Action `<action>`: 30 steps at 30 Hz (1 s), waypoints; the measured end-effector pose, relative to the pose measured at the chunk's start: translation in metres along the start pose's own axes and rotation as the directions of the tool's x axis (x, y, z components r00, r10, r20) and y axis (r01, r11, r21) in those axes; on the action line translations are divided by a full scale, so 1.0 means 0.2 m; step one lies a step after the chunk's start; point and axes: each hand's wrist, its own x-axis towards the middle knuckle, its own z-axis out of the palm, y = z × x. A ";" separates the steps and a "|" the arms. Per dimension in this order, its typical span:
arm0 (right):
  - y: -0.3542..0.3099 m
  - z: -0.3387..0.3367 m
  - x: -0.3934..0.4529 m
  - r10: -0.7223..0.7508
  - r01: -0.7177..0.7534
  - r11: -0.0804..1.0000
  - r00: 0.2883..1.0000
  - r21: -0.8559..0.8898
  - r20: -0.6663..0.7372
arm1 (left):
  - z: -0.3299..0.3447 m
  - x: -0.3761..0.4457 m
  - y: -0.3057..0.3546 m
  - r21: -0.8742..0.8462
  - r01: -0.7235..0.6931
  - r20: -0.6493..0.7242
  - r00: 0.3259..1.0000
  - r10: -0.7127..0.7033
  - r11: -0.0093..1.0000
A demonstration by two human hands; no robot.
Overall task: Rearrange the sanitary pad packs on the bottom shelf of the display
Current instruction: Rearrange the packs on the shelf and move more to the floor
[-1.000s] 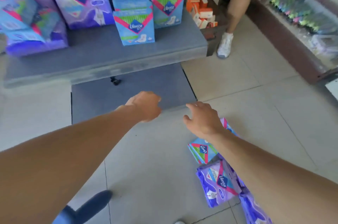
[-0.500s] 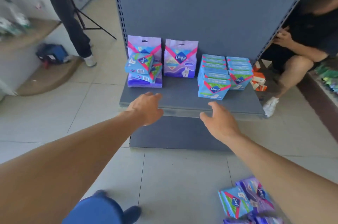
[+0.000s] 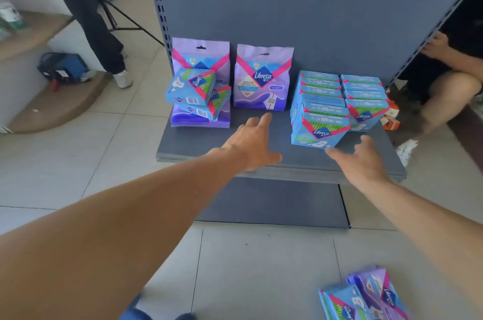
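Neither hand holds anything just now: the left hand (image 3: pixel 251 142) reaches out over the bottom shelf (image 3: pixel 198 146) with its fingers straight and spread, and the right hand (image 3: pixel 362 160) hangs above the shelf's front edge with fingers loosely fanned. Ahead of the left fingertips, just beyond them, stands the upright purple pack (image 3: pixel 262 76), its long axis vertical against the back panel (image 3: pixel 300 6); that hand is plainly the nearer one to it. Left of that, two small blue packs (image 3: pixel 194 93) lie tilted and askew on a second purple pack (image 3: pixel 201 56), which looks like the untidiest spot on the shelf. The right hand's fingertips sit just beside the front pack of the two blue rows (image 3: pixel 337 103), which run front to back on the shelf's right half. Whether they touch it is unclear through the blur. More loose packs (image 3: pixel 366 296) lie on the floor tiles near the right forearm, well apart from the shelf. A seated person's leg (image 3: pixel 444 95) shows at far right.
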 end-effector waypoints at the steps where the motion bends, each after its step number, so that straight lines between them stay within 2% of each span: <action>1: 0.02 0.00 0.07 0.000 0.001 1.000 1.000 0.025 -0.017 | 0.04 0.07 0.02 -0.021 -0.007 0.005 1.000 0.007 1.000; 4: 0.08 0.01 0.27 0.028 -0.027 0.996 1.000 0.088 -0.008 | 0.13 0.29 0.12 -0.089 -0.024 0.010 1.000 0.025 0.996; 8: 0.11 0.06 0.46 -0.007 -0.003 0.991 0.997 0.133 0.077 | 0.18 0.49 0.22 -0.134 -0.098 -0.028 0.995 0.095 0.986; 15: 0.09 0.14 0.60 -0.031 0.008 0.984 0.991 0.179 0.129 | 0.28 0.71 0.23 -0.193 -0.071 -0.039 0.997 0.065 0.979; 22: 0.10 0.18 0.54 -0.045 0.028 0.977 0.996 0.213 0.075 | 0.31 0.68 0.22 -0.205 -0.074 -0.100 0.994 0.054 0.976; 28: 0.08 0.17 0.37 -0.164 0.131 0.924 0.984 0.359 0.064 | 0.20 0.50 0.14 -0.366 -0.101 -0.190 0.981 0.032 0.925; 30: 0.08 0.17 0.29 -0.193 0.155 0.912 0.979 0.381 0.064 | 0.16 0.43 0.12 -0.364 -0.123 -0.211 0.976 0.047 0.923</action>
